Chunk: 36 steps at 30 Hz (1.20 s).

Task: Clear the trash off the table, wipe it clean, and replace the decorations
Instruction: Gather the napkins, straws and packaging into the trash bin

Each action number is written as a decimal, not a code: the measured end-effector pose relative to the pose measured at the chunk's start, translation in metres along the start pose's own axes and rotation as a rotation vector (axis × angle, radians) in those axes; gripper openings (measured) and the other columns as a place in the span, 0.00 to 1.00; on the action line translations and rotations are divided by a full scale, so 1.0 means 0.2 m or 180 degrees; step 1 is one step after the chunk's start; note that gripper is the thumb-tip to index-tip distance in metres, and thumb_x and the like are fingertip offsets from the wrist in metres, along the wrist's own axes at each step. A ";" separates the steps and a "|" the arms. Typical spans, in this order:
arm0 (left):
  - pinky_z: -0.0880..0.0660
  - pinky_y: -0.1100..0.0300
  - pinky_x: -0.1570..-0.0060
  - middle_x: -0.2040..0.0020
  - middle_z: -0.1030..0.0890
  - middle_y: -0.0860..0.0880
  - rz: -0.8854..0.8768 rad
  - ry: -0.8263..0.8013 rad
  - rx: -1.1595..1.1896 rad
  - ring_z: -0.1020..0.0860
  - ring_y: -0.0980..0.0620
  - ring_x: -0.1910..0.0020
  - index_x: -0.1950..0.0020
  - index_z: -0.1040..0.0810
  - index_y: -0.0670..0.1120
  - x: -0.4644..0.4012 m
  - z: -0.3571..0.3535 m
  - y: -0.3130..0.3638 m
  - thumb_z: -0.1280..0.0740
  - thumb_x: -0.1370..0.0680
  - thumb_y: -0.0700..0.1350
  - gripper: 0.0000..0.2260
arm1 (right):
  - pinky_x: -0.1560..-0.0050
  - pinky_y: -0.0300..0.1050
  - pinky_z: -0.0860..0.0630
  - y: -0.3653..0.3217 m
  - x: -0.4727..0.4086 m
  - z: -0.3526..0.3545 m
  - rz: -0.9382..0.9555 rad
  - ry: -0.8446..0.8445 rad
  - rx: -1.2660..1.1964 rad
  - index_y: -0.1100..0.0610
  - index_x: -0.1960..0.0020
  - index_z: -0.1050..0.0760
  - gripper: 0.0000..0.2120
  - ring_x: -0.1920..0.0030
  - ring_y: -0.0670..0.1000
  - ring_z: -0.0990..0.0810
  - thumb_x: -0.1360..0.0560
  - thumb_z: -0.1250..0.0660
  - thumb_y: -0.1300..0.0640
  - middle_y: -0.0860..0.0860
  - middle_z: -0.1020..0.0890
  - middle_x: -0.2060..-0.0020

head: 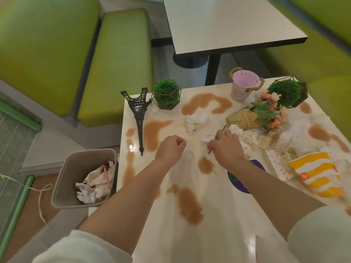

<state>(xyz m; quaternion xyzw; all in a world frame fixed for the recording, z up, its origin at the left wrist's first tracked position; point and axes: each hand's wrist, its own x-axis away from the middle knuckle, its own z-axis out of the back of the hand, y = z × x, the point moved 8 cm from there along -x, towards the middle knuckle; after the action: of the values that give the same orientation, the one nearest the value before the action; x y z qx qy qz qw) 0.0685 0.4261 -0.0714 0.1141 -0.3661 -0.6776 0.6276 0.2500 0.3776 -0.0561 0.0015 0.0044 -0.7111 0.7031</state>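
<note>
The cream table (224, 215) is smeared with brown spills (190, 205). My left hand (171, 147) hovers over it with fingers curled and nothing in it. My right hand (227, 147) grips a thin red straw (210, 149) that pokes out on both sides of the fist. Crumpled white napkins (195, 120) lie just beyond my hands, with more to the right (247, 137). A yellow striped paper box (316, 174) lies at the right. Decorations stand at the far edge: a black tower model (138, 112), a green ball plant (167, 93), a pink bucket (244, 85), a second plant (287, 92) and a flower bunch (267, 111).
A grey bin (62, 186) holding crumpled paper and a straw stands on the floor left of the table. A purple round sticker (239, 181) shows under my right forearm. Green benches (117, 59) and another table (228, 23) lie beyond.
</note>
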 end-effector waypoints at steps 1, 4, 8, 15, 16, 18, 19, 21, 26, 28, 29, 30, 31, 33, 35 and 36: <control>0.25 0.54 0.46 0.44 0.23 0.51 -0.0026 0.0023 0.0015 0.24 0.51 0.45 0.44 0.21 0.50 -0.01 -0.01 0.01 0.38 0.20 0.52 0.10 | 0.51 0.47 0.36 0.00 0.00 0.00 0.0063 0.0063 0.0040 0.46 0.52 0.18 0.11 0.50 0.55 0.29 0.29 0.29 0.61 0.49 0.24 0.53; 0.26 0.52 0.41 0.42 0.27 0.50 -0.0086 0.0119 0.0055 0.26 0.50 0.41 0.41 0.22 0.51 -0.07 -0.02 0.03 0.36 0.21 0.51 0.10 | 0.57 0.47 0.34 0.00 -0.02 -0.02 0.0230 0.0268 0.0031 0.49 0.62 0.20 0.11 0.57 0.55 0.28 0.38 0.21 0.61 0.49 0.25 0.60; 0.30 0.54 0.37 0.38 0.31 0.48 -0.0163 0.0343 0.0071 0.29 0.47 0.37 0.38 0.25 0.49 -0.16 -0.02 0.11 0.35 0.21 0.48 0.12 | 0.59 0.48 0.32 0.02 -0.04 0.01 0.0386 0.0728 -0.0342 0.52 0.60 0.21 0.09 0.58 0.55 0.28 0.34 0.22 0.60 0.50 0.25 0.60; 0.31 0.50 0.37 0.24 0.41 0.53 -0.0717 0.0447 -0.0647 0.37 0.45 0.32 0.25 0.38 0.51 -0.27 -0.06 0.28 0.34 0.21 0.43 0.25 | 0.50 0.42 0.30 0.13 -0.12 0.22 -0.0268 0.1245 -0.1953 0.55 0.48 0.24 0.03 0.53 0.50 0.27 0.21 0.36 0.60 0.48 0.23 0.53; 0.30 0.49 0.39 0.24 0.41 0.54 -0.0724 0.0401 -0.0796 0.36 0.44 0.32 0.24 0.40 0.53 -0.29 -0.08 0.29 0.35 0.21 0.44 0.26 | 0.50 0.40 0.30 0.17 -0.12 0.23 -0.0428 0.1271 -0.2251 0.55 0.47 0.25 0.04 0.52 0.48 0.27 0.20 0.37 0.59 0.46 0.24 0.53; 0.27 0.49 0.43 0.26 0.37 0.54 -0.0631 0.0329 -0.1010 0.35 0.43 0.34 0.23 0.41 0.56 -0.31 -0.11 0.27 0.37 0.19 0.47 0.26 | 0.53 0.40 0.29 0.22 -0.12 0.24 -0.0722 0.1295 -0.2785 0.52 0.45 0.28 0.04 0.53 0.47 0.26 0.19 0.39 0.56 0.45 0.24 0.53; 0.27 0.50 0.45 0.29 0.36 0.52 -0.0587 0.0309 -0.1103 0.35 0.43 0.35 0.23 0.41 0.56 -0.31 -0.12 0.27 0.38 0.19 0.49 0.25 | 0.55 0.39 0.29 0.24 -0.12 0.24 -0.0862 0.1287 -0.3063 0.50 0.45 0.29 0.04 0.55 0.46 0.25 0.19 0.40 0.56 0.45 0.24 0.53; 0.26 0.49 0.46 0.33 0.34 0.48 -0.0501 0.0317 -0.1211 0.35 0.43 0.37 0.24 0.38 0.55 -0.31 -0.13 0.26 0.38 0.19 0.51 0.23 | 0.59 0.34 0.29 0.26 -0.12 0.26 -0.1050 0.1300 -0.3525 0.50 0.46 0.31 0.03 0.59 0.41 0.24 0.19 0.40 0.57 0.45 0.24 0.55; 0.27 0.50 0.45 0.40 0.29 0.44 -0.0177 0.0263 -0.1192 0.28 0.43 0.40 0.34 0.27 0.45 -0.29 -0.12 0.19 0.36 0.20 0.50 0.17 | 0.64 0.30 0.30 0.22 -0.11 0.28 -0.1140 0.1203 -0.3865 0.55 0.45 0.29 0.03 0.66 0.36 0.25 0.19 0.39 0.59 0.44 0.23 0.58; 0.27 0.51 0.49 0.42 0.28 0.44 -0.0184 0.0325 -0.1249 0.28 0.43 0.41 0.39 0.24 0.43 -0.27 -0.09 0.18 0.36 0.21 0.53 0.16 | 0.62 0.32 0.29 0.20 -0.11 0.26 -0.1203 0.1159 -0.3895 0.54 0.45 0.29 0.04 0.62 0.39 0.24 0.19 0.39 0.57 0.44 0.23 0.57; 0.28 0.52 0.49 0.42 0.28 0.44 -0.0208 0.0382 -0.1298 0.29 0.44 0.40 0.41 0.23 0.43 -0.25 -0.07 0.17 0.36 0.21 0.55 0.17 | 0.61 0.33 0.28 0.18 -0.11 0.24 -0.1254 0.1137 -0.3941 0.53 0.45 0.29 0.04 0.60 0.41 0.24 0.19 0.38 0.56 0.45 0.22 0.57; 0.29 0.53 0.49 0.41 0.28 0.44 -0.0264 0.0483 -0.1354 0.31 0.45 0.38 0.41 0.23 0.43 -0.23 -0.05 0.16 0.37 0.21 0.57 0.18 | 0.60 0.34 0.27 0.17 -0.11 0.23 -0.1316 0.1101 -0.4007 0.52 0.45 0.29 0.03 0.59 0.43 0.23 0.19 0.38 0.56 0.46 0.22 0.57; 0.30 0.54 0.47 0.39 0.29 0.45 -0.0330 0.0614 -0.1359 0.33 0.45 0.37 0.41 0.23 0.43 -0.20 -0.02 0.15 0.37 0.21 0.58 0.20 | 0.58 0.37 0.25 0.14 -0.11 0.22 -0.1392 0.1051 -0.4079 0.52 0.46 0.29 0.03 0.57 0.46 0.22 0.19 0.38 0.56 0.47 0.22 0.57; 0.32 0.54 0.43 0.38 0.29 0.46 -0.0410 0.0760 -0.1056 0.34 0.46 0.36 0.41 0.23 0.43 -0.16 0.04 0.12 0.38 0.21 0.59 0.20 | 0.57 0.45 0.21 0.08 -0.11 0.19 -0.1585 0.0889 -0.4194 0.51 0.46 0.29 0.04 0.57 0.51 0.19 0.20 0.38 0.56 0.50 0.21 0.56; 0.31 0.54 0.49 0.45 0.25 0.46 -0.0352 0.0730 -0.0388 0.29 0.46 0.43 0.45 0.24 0.42 -0.11 0.09 0.07 0.36 0.21 0.55 0.16 | 0.61 0.46 0.20 0.00 -0.10 0.16 -0.1731 0.0646 -0.4343 0.53 0.45 0.30 0.04 0.61 0.53 0.19 0.20 0.38 0.57 0.51 0.22 0.55; 0.32 0.54 0.56 0.52 0.25 0.47 -0.0250 0.0720 -0.0051 0.27 0.47 0.50 0.49 0.26 0.42 -0.07 0.13 0.02 0.36 0.21 0.52 0.13 | 0.63 0.46 0.19 -0.07 -0.10 0.15 -0.1792 0.0505 -0.4449 0.54 0.44 0.30 0.05 0.64 0.53 0.19 0.20 0.38 0.58 0.51 0.23 0.56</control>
<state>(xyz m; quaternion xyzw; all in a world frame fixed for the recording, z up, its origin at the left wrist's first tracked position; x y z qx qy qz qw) 0.0570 0.4485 -0.0545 0.1991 -0.2827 -0.6873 0.6387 0.2362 0.3967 -0.0259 -0.3945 0.5050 -0.6933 0.3298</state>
